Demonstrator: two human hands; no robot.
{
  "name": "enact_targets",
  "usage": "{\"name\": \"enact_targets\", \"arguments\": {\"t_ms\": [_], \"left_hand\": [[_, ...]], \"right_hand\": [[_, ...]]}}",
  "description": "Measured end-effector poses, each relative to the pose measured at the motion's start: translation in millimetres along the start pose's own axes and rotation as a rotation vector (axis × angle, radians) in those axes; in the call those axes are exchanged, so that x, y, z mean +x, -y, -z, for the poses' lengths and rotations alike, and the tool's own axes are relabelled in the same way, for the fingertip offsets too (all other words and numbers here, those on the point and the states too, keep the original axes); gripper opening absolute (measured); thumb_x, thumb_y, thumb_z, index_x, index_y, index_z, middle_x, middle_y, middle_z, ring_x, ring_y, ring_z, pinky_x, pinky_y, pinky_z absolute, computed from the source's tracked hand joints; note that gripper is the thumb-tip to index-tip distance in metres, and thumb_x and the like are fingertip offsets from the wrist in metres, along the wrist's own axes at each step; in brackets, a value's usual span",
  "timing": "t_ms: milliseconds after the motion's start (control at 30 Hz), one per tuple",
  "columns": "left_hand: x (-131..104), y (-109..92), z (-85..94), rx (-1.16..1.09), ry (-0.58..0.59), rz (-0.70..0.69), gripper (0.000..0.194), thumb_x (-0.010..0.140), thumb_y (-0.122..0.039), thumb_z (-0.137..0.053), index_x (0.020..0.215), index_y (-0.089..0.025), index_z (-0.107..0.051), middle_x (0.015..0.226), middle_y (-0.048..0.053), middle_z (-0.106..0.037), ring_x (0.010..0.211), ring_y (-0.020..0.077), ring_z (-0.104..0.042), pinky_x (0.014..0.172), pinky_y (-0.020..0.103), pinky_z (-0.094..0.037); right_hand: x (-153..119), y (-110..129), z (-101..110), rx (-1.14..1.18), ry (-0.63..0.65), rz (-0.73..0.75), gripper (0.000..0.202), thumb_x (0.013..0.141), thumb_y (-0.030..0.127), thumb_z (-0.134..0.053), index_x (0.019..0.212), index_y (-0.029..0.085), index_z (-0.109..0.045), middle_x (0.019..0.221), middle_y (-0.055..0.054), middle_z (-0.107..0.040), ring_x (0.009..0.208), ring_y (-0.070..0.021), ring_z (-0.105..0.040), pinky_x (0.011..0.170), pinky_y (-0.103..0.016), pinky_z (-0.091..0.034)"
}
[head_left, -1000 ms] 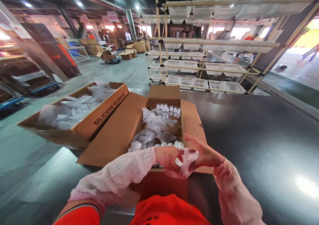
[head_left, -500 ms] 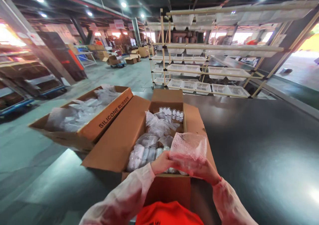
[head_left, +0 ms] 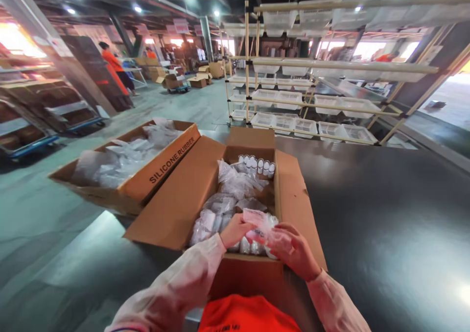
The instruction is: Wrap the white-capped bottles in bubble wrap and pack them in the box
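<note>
Over the near end of an open cardboard box (head_left: 293, 180), my left hand (head_left: 235, 230) is closed on the left side of a pink bubble-wrap piece (head_left: 256, 218). My right hand (head_left: 296, 253) grips its crumpled right side. The wrap looks folded; whether anything is inside cannot be made out. Beneath the hands lie bubble-wrapped items (head_left: 207, 224) in the box. More clear wrap (head_left: 238, 182) fills its middle left, and a group of white cylindrical pieces (head_left: 260, 165) stands at its far right corner.
A second open box (head_left: 172, 160) marked SILICONE RUBBER, full of clear wrap, sits to the left. The dark table (head_left: 367, 214) extends right. Beyond it stands a rack with white baskets (head_left: 290, 99). A person in orange (head_left: 112, 60) is at the back left.
The pink wrap has gone from spread wide to folded smaller and lower. My right hand has shifted round its right side. The view has turned slightly left, and a person now shows at the back left.
</note>
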State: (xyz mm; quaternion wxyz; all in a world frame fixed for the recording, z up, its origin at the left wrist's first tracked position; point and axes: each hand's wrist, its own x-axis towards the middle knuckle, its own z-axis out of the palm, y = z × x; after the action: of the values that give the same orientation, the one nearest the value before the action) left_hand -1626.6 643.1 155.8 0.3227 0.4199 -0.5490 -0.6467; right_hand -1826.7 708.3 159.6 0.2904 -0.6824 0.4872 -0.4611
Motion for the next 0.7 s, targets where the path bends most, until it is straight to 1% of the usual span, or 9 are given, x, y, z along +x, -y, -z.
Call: {"name": "enact_targets", "arguments": {"t_ms": [67,133,233,300,367,467,533,633,700], "left_hand": [[0,-6,4.2,-0.019,0.084,0.009,0.052,0.068,-0.041,-0.067,0.107,-0.006,-0.067,0.085,0.009,-0.066,0.058,0.0132,-0.053,0.045,0.023,-0.041],[2,-13,10.8,0.041,0.116,-0.066,0.058,0.064,-0.039,-0.072,0.114,-0.009,-0.064,0.1,0.01,-0.064,0.062,0.0114,-0.052,0.047,0.021,-0.041],[16,-17,20.9,0.208,0.008,-0.132,0.047,0.069,-0.039,-0.069,0.107,-0.012,-0.065,0.099,0.008,-0.064,0.061,0.0095,-0.05,0.05,0.02,-0.038],[33,-9,24.0,0.301,-0.045,-0.107,0.041,0.077,-0.041,-0.061,0.104,-0.012,-0.066,0.078,0.003,-0.063,0.057,0.0093,-0.047,0.052,0.02,-0.037],[53,6,20.9,0.433,-0.02,-0.059,0.032,0.077,-0.039,-0.062,0.092,-0.012,-0.068,0.067,0.0,-0.059,0.06,0.0108,-0.048,0.057,0.021,-0.038],[77,35,4.0,0.671,0.041,0.04,0.022,0.072,-0.034,-0.068,0.077,-0.012,-0.07,0.067,0.001,-0.059,0.064,0.0134,-0.052,0.062,0.022,-0.04],[88,50,-8.2,0.718,0.056,0.088,0.032,0.075,-0.039,-0.066,0.092,-0.012,-0.071,0.079,0.003,-0.062,0.055,0.0113,-0.052,0.057,0.023,-0.041],[106,55,-10.1,0.794,0.077,0.114,0.043,0.082,-0.045,-0.056,0.113,-0.016,-0.066,0.099,0.008,-0.062,0.051,0.0105,-0.054,0.054,0.025,-0.044],[123,50,2.9,0.911,0.035,0.12,0.036,0.085,-0.038,-0.054,0.11,-0.015,-0.066,0.106,0.012,-0.061,0.071,0.0168,-0.062,0.069,0.029,-0.048]], "right_hand": [[6,-5,-1,0.069,0.008,-0.129,0.041,0.076,0.051,-0.064,0.095,0.016,-0.071,0.101,-0.014,-0.067,0.088,-0.0239,-0.066,0.071,-0.032,-0.056],[12,-11,-6,0.175,0.039,-0.392,0.052,0.08,0.06,-0.053,0.1,0.014,-0.067,0.088,-0.012,-0.068,0.07,-0.0219,-0.066,0.054,-0.03,-0.053],[17,-21,-18,0.124,0.115,-0.625,0.06,0.086,0.067,-0.034,0.088,0.015,-0.063,0.06,-0.004,-0.059,0.047,-0.0185,-0.058,0.039,-0.027,-0.042],[14,-24,-25,-0.079,0.152,-0.565,0.058,0.087,0.064,-0.035,0.061,0.018,-0.058,0.05,-0.004,-0.052,0.048,-0.0177,-0.057,0.043,-0.026,-0.039],[8,-24,-32,-0.352,0.189,-0.453,0.054,0.088,0.058,-0.042,0.053,0.019,-0.055,0.054,-0.007,-0.056,0.056,-0.0194,-0.06,0.049,-0.027,-0.04],[-1,-20,-41,-0.702,0.218,-0.297,0.028,0.078,0.045,-0.065,0.086,0.018,-0.066,0.082,-0.012,-0.068,0.075,-0.0263,-0.065,0.058,-0.031,-0.045],[-1,-18,-48,-0.793,0.304,-0.28,0.035,0.069,0.029,-0.074,0.1,0.017,-0.065,0.093,-0.012,-0.069,0.083,-0.0278,-0.066,0.064,-0.031,-0.046],[6,-19,-56,-0.809,0.504,-0.364,0.023,0.072,0.015,-0.066,0.096,0.014,-0.066,0.092,-0.012,-0.069,0.085,-0.0269,-0.066,0.069,-0.032,-0.046],[12,-21,-60,-0.793,0.552,-0.404,0.022,0.073,0.014,-0.062,0.095,0.013,-0.068,0.092,-0.012,-0.07,0.086,-0.0281,-0.067,0.071,-0.033,-0.045]]}}
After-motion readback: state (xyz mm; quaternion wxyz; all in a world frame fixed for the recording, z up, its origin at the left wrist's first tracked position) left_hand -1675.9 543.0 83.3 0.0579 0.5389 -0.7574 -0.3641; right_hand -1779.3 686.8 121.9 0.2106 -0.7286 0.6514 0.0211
